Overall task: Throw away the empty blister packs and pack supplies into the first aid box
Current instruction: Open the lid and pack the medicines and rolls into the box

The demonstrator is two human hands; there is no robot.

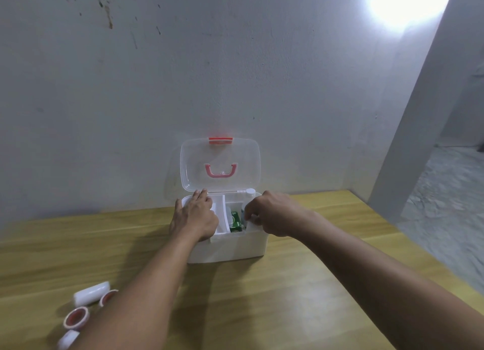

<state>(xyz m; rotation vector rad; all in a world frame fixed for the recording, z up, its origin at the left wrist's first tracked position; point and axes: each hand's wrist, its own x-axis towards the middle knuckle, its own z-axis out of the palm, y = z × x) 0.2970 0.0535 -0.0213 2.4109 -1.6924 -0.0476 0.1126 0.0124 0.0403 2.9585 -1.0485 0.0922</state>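
Pressing a small white item down into the right end of the first aid box (235, 247), the right hand (275, 213) pinches it closed while the flat, empty left hand (195, 216) steadies the box's left rim, so a hard shove could topple the white bottle (248, 196) just behind, with tape rolls (76, 318) unpacked well left of the box.

— How many boxes on the table?
— One white plastic first aid box (230, 247), clear lid up. Inside, one green carton (235, 222) and one white-capped bottle (250, 192).
— Near left?
— One white gauze roll (91, 293), perhaps three red-cored tape rolls (76, 319).
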